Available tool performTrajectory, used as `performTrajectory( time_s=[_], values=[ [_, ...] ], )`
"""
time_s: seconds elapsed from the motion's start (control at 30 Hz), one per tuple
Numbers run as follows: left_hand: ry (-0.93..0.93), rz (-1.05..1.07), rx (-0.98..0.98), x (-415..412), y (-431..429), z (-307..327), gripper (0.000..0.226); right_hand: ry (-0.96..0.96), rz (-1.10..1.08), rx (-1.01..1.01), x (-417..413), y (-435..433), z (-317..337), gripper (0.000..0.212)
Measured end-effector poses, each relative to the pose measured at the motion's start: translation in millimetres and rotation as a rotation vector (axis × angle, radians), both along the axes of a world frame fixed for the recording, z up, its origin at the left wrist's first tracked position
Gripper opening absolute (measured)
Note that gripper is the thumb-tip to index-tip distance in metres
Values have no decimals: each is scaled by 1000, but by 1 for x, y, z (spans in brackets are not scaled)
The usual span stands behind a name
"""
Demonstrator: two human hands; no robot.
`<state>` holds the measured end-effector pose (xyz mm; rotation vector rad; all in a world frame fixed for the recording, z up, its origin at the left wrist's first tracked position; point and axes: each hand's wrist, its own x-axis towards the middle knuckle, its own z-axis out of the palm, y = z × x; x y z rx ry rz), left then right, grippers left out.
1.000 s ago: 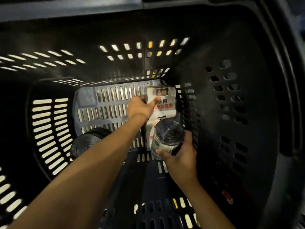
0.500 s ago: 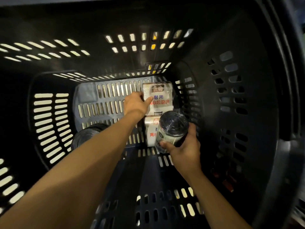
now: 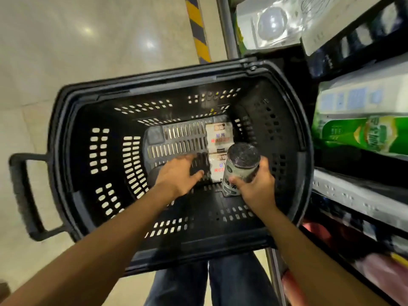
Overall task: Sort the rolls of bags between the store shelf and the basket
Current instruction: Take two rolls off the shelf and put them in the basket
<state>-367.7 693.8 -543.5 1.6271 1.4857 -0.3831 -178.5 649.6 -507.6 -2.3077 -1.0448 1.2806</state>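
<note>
A black slotted basket (image 3: 72,164) stands on the floor in front of me. My right hand (image 3: 256,191) grips an upright black roll of bags (image 3: 239,167) with a grey label, above the basket's right side. Two white packs of bags lie on the basket floor, one far (image 3: 219,138) and one near (image 3: 217,170), the near one partly behind the roll. My left hand (image 3: 180,173) hovers empty with spread, relaxed fingers just left of the near pack. Another dark roll (image 3: 152,176) peeks out beside my left wrist, mostly hidden.
The store shelf (image 3: 357,191) runs along the right with white and green packages (image 3: 362,131) and boxed goods above. The basket handle (image 3: 24,195) sticks out left over pale floor tiles. A yellow-black striped post base (image 3: 197,29) stands beyond the basket.
The view has pulled back out of the basket. My left hand let go of the far white pack and drew back toward me. My right hand has lifted the black roll higher.
</note>
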Motion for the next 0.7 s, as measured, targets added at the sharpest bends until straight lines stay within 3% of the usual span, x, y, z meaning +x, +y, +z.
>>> performTrajectory(
  time_s=[0.37,0.5,0.63,0.7],
  values=[
    [15,-209,202,-25,-11,232,54,87,-90,174,-14,-19,202,77],
    [-2,-260,280,-26,-28,297,53,63,-154,234,-14,-52,263,73],
    [-39,-288,344,-17,-52,353,56,90,-256,279,-8,-90,306,88],
    [-62,-314,374,-10,-66,376,58,78,-264,307,-4,-109,330,85]
  ],
)
